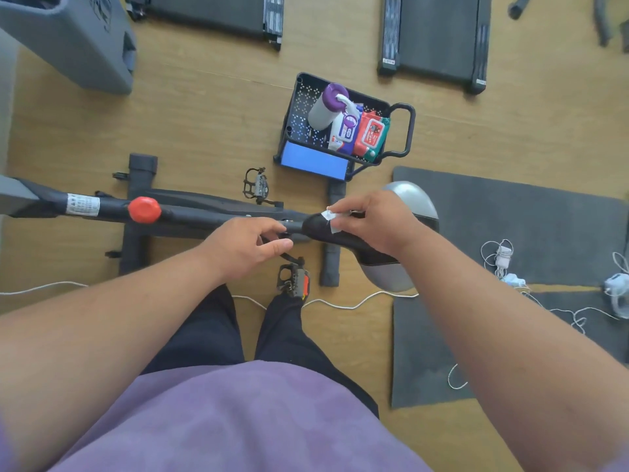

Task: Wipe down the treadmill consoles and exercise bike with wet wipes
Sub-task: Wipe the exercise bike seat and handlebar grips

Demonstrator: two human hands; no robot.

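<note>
At frame centre, the right hand [367,221] pinches a wipe [332,219] against the bike [204,216] saddle nose; the left hand [245,245], fingers loosely curled, holds nothing beside it. Keep the wipe flat and stroke along the saddle. Spare wipe packs [369,136] sit in the basket [403,131] above centre.

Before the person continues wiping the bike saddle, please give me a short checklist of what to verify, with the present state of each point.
1. Wipe in the right hand: ok, pinched against the nose of the saddle.
2. Left hand steadying the bike frame: cannot tell, its curled fingers are at the frame below the saddle, but a firm grip is not clear.
3. Spare wipe packs available: ok, in the black basket on the floor behind the bike.
4. White cable near the feet: not ok, it runs across the floor by the pedal.
5. Wipe still moist: cannot tell.
</note>
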